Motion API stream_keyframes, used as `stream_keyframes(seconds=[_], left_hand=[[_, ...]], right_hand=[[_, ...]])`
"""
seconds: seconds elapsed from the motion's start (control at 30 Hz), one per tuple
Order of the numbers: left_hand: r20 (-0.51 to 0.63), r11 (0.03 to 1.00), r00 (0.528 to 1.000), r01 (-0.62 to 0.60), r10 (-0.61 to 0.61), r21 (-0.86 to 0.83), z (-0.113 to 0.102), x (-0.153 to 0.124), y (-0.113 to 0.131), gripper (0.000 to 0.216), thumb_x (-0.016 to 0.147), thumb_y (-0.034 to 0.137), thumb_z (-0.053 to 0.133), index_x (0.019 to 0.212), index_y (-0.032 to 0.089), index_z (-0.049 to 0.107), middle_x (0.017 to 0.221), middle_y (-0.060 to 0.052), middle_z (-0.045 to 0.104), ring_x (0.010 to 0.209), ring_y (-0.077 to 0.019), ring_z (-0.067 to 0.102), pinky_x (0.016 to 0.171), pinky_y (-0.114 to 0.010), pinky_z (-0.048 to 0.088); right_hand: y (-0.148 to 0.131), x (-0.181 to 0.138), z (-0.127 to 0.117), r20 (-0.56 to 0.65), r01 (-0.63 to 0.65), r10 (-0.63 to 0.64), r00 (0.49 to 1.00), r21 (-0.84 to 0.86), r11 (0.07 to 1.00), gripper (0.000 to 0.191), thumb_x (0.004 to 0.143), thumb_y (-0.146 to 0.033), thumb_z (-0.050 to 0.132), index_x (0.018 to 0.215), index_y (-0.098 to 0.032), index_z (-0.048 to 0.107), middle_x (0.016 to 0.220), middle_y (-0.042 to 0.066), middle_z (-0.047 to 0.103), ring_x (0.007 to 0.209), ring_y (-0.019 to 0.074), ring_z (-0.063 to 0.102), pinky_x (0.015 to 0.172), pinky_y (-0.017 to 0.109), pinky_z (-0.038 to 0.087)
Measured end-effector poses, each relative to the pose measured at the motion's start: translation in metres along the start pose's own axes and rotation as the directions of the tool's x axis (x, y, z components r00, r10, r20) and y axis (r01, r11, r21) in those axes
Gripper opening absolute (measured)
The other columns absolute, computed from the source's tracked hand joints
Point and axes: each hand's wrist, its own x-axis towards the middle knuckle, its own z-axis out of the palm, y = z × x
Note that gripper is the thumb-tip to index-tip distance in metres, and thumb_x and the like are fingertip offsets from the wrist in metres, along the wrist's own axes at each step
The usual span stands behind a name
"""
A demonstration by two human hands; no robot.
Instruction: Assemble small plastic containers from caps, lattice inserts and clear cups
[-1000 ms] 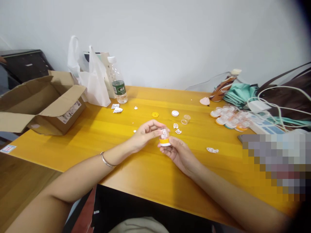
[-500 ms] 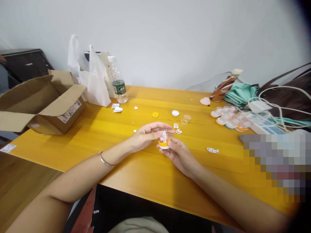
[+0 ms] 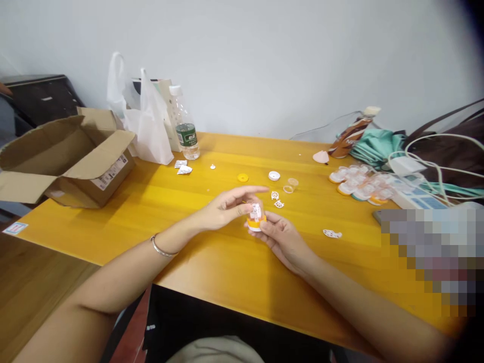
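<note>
Above the table, my right hand grips a small clear-domed toy by its orange and white base, thumb in front and fingers behind and below. White parts show inside the dome, too small to make out. My left hand is at the toy's upper left, its thumb at the dome and its index finger stretched out above. Beyond the hands lie two white openwork pieces, a white round cap, a yellow disc and a clear cup. Another flat white piece lies to the right.
An open cardboard box, a white plastic bag and a water bottle stand at the left. Foil scraps lie nearby. At right are several clear-domed pieces, a power strip, a brown bottle and cables.
My left index finger has lifted off to sit above the dome, and the left hand has opened a little. My right hand keeps its hold on the toy.
</note>
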Motion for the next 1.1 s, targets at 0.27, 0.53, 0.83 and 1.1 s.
stream_keyframes(seconds=[0.27, 0.53, 0.83, 1.1], left_hand=[[-0.152, 0.942, 0.985, -0.02, 0.075, 0.335, 0.001, 0.002, -0.003, 0.018, 0.08, 0.028, 0.058, 0.092, 0.016, 0.065, 0.076, -0.003, 0.056, 0.072, -0.0113, 0.053, 0.071, -0.025, 0.044], [-0.387, 0.902, 0.919, 0.228, -0.075, 0.367, 0.021, -0.002, -0.005, 0.032, 0.07, 0.044, 0.066, 0.072, 0.015, 0.053, 0.061, 0.004, 0.052, 0.053, -0.0058, 0.041, 0.049, -0.019, 0.033], [-0.166, 0.98, 0.983, 0.111, -0.083, 0.163, 0.003, -0.001, 0.005, 0.033, 0.084, 0.039, 0.05, 0.111, 0.02, 0.053, 0.102, -0.007, 0.062, 0.093, -0.0153, 0.058, 0.076, -0.028, 0.044], [-0.131, 0.996, 0.987, 0.093, -0.093, -0.002, 0.0, 0.002, 0.005, 0.025, 0.076, 0.023, 0.063, 0.099, 0.015, 0.062, 0.097, -0.008, 0.066, 0.087, -0.0148, 0.062, 0.083, -0.03, 0.047]], right_hand=[[-0.002, 0.002, -0.002, -0.059, 0.091, -0.109, 0.992, -0.255, 0.963, 0.027, 0.072, -0.029, 0.069, 0.098, -0.025, 0.067, 0.1, 0.0, 0.069, 0.094, 0.016, 0.062, 0.092, 0.032, 0.044], [0.009, 0.002, -0.004, -0.095, 0.231, -0.331, 0.939, -0.537, 0.811, 0.031, 0.073, -0.027, 0.067, 0.104, -0.026, 0.064, 0.108, 0.0, 0.066, 0.104, 0.0199, 0.058, 0.099, 0.036, 0.04], [-0.008, 0.004, -0.003, -0.007, 0.132, -0.142, 0.99, -0.334, 0.933, 0.025, 0.075, -0.034, 0.065, 0.098, -0.025, 0.067, 0.098, 0.001, 0.069, 0.086, 0.016, 0.064, 0.089, 0.033, 0.047], [-0.005, 0.003, -0.007, -0.01, 0.118, -0.126, 0.992, -0.292, 0.949, 0.026, 0.076, -0.032, 0.065, 0.101, -0.026, 0.067, 0.099, 0.0, 0.07, 0.084, 0.0141, 0.065, 0.089, 0.032, 0.047]])
